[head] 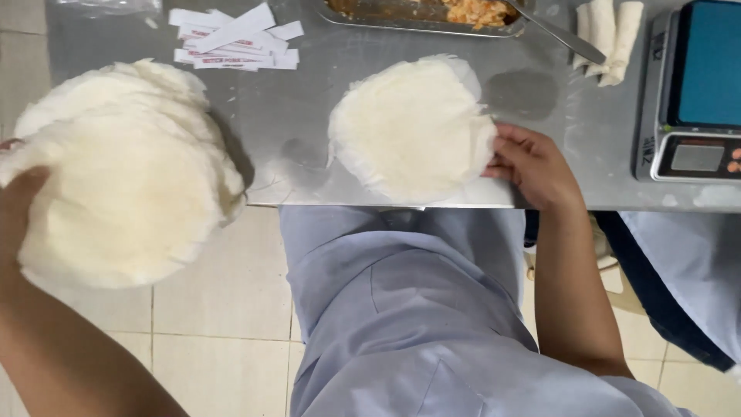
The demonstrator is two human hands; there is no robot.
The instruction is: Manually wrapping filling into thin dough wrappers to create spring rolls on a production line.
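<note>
Head view over a steel worktop (309, 116). The left hand (19, 208) supports a thick stack of round white wrappers (123, 177), thumb pressed on its near edge, the stack held partly past the worktop's front edge above the tiled floor (224, 309). The right hand (532, 166) pinches the right rim of a single wrapper sheet (409, 127) lying flat near the front edge — fingertips closed on it. Behind: paper label strips (231, 38), a metal tray of filling (424, 14) with a spoon (556, 32), finished rolls (610, 31) and a digital scale (695, 93) (far right, beside a second person's clothing).
</note>
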